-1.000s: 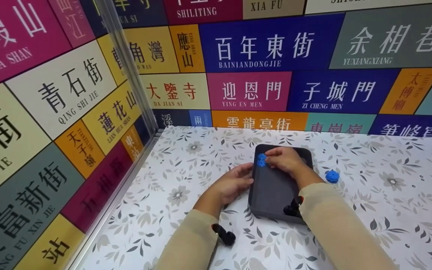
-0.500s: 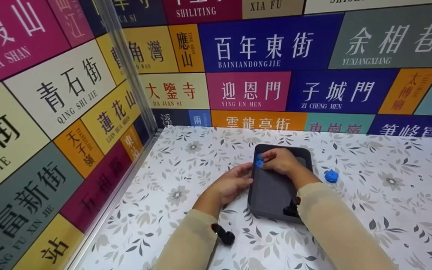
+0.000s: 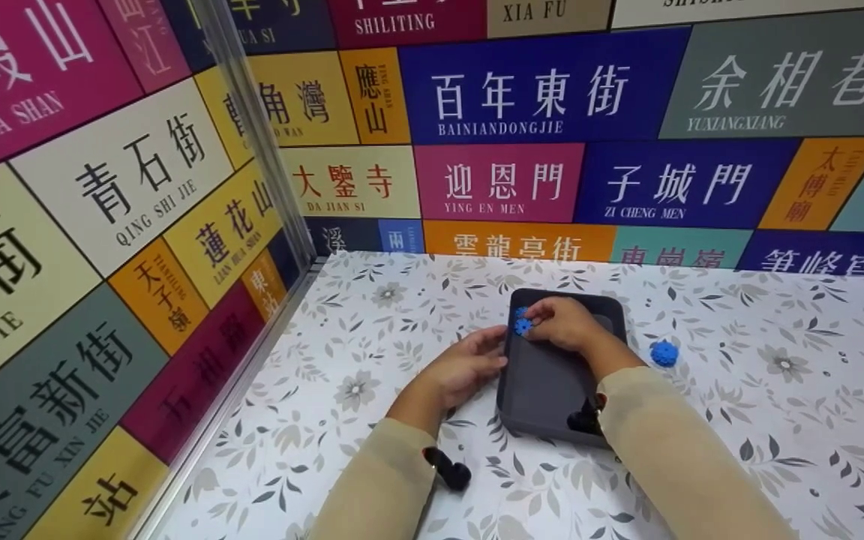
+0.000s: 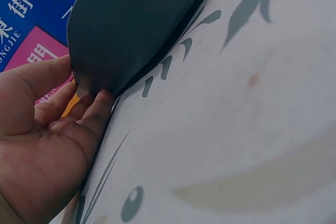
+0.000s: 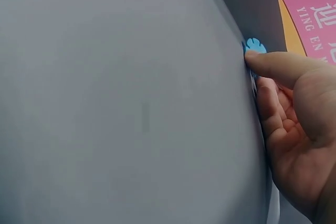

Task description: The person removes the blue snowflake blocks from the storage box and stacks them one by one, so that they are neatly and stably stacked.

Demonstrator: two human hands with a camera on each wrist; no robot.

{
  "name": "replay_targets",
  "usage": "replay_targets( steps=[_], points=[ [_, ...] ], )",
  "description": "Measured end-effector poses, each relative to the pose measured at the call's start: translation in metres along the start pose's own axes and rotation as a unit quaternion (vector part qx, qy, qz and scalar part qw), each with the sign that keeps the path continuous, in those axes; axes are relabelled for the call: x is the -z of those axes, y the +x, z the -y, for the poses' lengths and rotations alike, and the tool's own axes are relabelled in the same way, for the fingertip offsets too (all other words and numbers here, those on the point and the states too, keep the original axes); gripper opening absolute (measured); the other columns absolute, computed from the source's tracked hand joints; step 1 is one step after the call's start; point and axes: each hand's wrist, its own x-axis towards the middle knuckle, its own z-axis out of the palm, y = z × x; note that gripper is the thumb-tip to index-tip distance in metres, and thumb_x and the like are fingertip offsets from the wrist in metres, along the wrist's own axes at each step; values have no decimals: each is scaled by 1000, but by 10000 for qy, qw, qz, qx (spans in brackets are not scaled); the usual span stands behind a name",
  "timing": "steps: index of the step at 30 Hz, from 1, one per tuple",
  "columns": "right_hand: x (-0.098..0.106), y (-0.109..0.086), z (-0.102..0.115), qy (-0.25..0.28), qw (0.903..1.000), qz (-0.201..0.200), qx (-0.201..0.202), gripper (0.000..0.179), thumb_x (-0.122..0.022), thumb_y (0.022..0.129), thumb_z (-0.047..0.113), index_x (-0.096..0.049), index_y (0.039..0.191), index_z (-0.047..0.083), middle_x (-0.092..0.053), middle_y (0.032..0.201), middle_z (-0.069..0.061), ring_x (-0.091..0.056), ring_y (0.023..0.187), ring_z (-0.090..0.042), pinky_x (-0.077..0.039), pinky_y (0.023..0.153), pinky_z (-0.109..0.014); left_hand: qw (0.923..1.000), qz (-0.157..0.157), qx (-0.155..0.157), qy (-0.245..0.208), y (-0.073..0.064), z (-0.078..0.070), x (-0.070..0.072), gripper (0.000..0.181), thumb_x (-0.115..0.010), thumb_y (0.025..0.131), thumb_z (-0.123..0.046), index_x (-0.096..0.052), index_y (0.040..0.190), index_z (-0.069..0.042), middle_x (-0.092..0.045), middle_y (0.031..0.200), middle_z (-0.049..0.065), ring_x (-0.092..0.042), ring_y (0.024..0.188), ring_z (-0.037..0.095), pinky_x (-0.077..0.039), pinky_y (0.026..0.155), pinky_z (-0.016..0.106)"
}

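A dark grey rectangular tray (image 3: 552, 397) lies on the table before me. My right hand (image 3: 571, 324) reaches into its far left corner. Between thumb and fingers it pinches a blue snowflake-shaped plastic disc (image 3: 523, 326), whose notched edge also shows in the right wrist view as a blue disc (image 5: 255, 45). Just beyond, more blue plastic (image 3: 520, 311) shows; I cannot tell if it is a separate disc. My left hand (image 3: 466, 369) touches the tray's left side with its fingertips. In the left wrist view, the left hand (image 4: 63, 135) has relaxed fingers against the tray's outer wall (image 4: 126, 24).
To the right of the tray sits a small blue cluster of snowflake discs (image 3: 664, 352) on the floral-patterned tablecloth (image 3: 357, 315). Walls with colourful sign panels (image 3: 507, 184) stand behind and at left. Each wrist carries a small black camera (image 3: 448, 469).
My right hand has shifted slightly left and nearer to me within the tray's corner, and the pinched disc has turned a little. The left hand stays at the tray's side.
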Motion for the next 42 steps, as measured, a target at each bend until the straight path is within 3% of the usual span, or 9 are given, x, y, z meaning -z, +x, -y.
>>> replay_targets(
  steps=[8, 14, 20, 29, 33, 37, 42],
  points=[
    [-1, -1, -2, 363, 9988, -161, -271, 29, -75, 94, 16, -77, 121, 7, -76, 109, -10, -67, 91, -17, -54, 78, -24, 10000, -53, 16, 9, 0, 0, 1, 67, -63, 99, 4, -42, 163, -6, -42, 170, 14, -49, 152, 27, -50, 113, 32],
    [1, -4, -2, 987, 9940, -120, -448, 33, -69, 101, 18, -74, 130, 5, -76, 120, -14, -70, 92, -17, -60, 81, -25, 10000, -78, 23, -32, -1, 2, 0, 67, -63, 99, 6, -43, 162, -7, -43, 170, 14, -46, 156, 27, -49, 116, 33],
    [14, -4, -1, 2085, 9759, 60, -640, 42, -69, 103, 15, -65, 140, -3, -74, 107, -3, -67, 89, -12, -62, 82, -22, 10000, 16, -31, -82, 2, 1, -4, 67, -62, 98, 8, -44, 161, -6, -44, 169, 13, -43, 158, 26, -50, 111, 30],
    [25, 2, 3, 2488, 9640, 353, -869, 44, -69, 103, 14, -62, 142, -4, -71, 100, 3, -66, 87, -11, -62, 83, -22, 10000, -34, 38, -48, 5, -1, -6, 68, -65, 97, 7, -46, 160, -9, -46, 168, 12, -45, 157, 25, -48, 119, 35],
    [31, 1, 11, 2874, 9539, 252, -826, 44, -70, 103, 15, -62, 143, -3, -72, 101, 4, -69, 89, -11, -63, 85, -23, 9999, -61, -19, -108, 4, -1, -4, 68, -64, 96, 9, -47, 159, -8, -46, 166, 13, -46, 156, 26, -48, 121, 37],
    [42, -9, 24, 3376, 9392, 21, -635, 40, -70, 103, 14, -65, 139, -2, -74, 100, 5, -71, 86, -12, -65, 87, -25, 9998, -101, -38, -156, 3, 1, -2, 70, -64, 94, 12, -47, 159, -8, -47, 165, 13, -46, 156, 26, -48, 121, 39],
    [56, -36, 30, 3759, 9256, -216, -396, 29, -72, 102, 12, -72, 129, 3, -76, 95, 5, -73, 84, -9, -65, 85, -23, 9998, -170, -58, -128, 1, 3, 0, 71, -64, 93, 12, -48, 158, -9, -48, 165, 11, -48, 155, 26, -50, 118, 37]
  ],
)
